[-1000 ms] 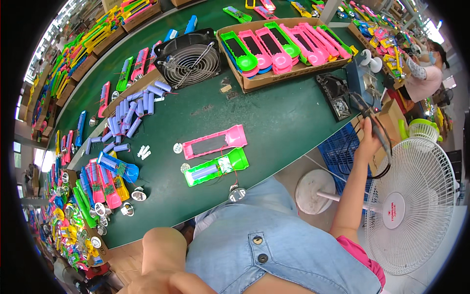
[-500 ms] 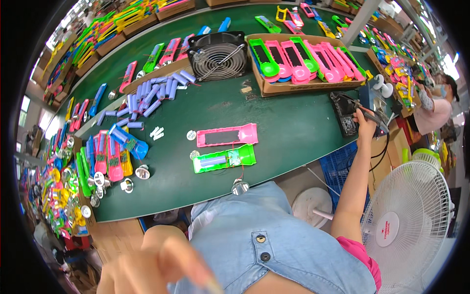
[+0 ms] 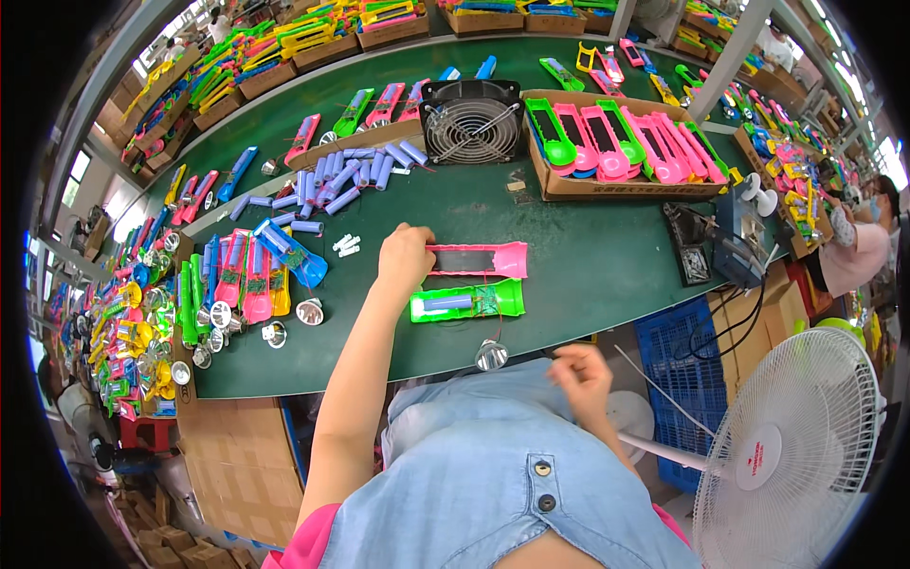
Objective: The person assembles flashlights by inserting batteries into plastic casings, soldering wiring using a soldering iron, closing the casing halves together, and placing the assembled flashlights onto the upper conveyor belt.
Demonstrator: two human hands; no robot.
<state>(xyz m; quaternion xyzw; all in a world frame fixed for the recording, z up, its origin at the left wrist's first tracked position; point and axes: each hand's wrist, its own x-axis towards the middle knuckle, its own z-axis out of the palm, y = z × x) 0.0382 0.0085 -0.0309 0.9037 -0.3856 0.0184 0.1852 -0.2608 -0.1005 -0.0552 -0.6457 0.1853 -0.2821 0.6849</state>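
My left hand (image 3: 408, 254) is at the left end of a pink flashlight housing (image 3: 510, 259), fingers closed; whatever they grip is hidden. Just nearer me lies a green flashlight housing (image 3: 513, 298) with a purple battery cell (image 3: 447, 303) and a small circuit board (image 3: 485, 302) inside. Thin red wire runs from it to a shiny reflector cup (image 3: 491, 355) by the table's front edge. My right hand (image 3: 580, 375) hovers over my lap near that edge, fingers curled together; I cannot make out anything in them.
Loose battery cells (image 3: 343, 180) lie behind to the left, near partly filled housings (image 3: 256, 284). A black metal fan (image 3: 471, 123) stands beside a carton (image 3: 616, 190) of housings. A soldering station (image 3: 741, 237) sits at right; a white floor fan (image 3: 791, 446) stands below.
My left hand has come up from low in front of me to the pink housing. My right hand has let go of the soldering iron at the right and moved back toward my lap.
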